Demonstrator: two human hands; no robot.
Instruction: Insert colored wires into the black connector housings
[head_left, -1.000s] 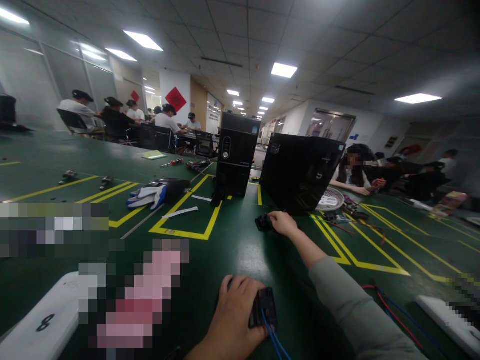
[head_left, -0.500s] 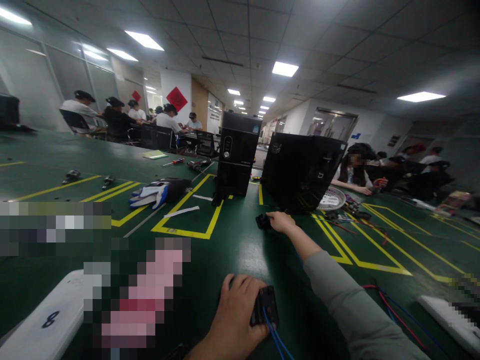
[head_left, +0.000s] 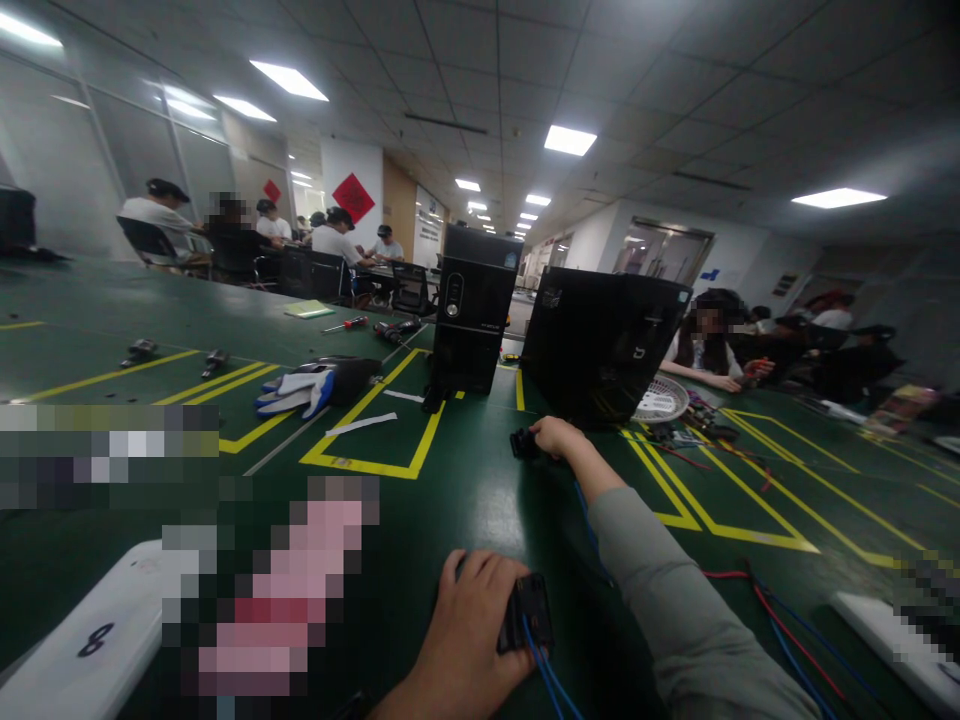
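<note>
nearest, bottom centre: left hand, fingers closed round a black connector block at the near edge of the green table mat. blue wires leave the block and run off the lower edge.

further out, mid-table: right hand, arm stretched forward in a grey sleeve. its fingers are curled tight onto a small black part that rests on the mat. a thin blue lead shows under the forearm.

behind the right hand: slim black case, upright, to the left; wide black case just beyond the small black part.

left of the cases: work gloves, white, blue and black, lying by a yellow line. white paper strip lies inside the yellow box, and a red-handled screwdriver further back.

right of the wide black case: white round grille, loose small parts beside it.

right foreground: red and blue wires trailing over the mat.

lower left: white casing marked 8.

across the table: seated person, hands on the mat; more people seated at a far table.
</note>
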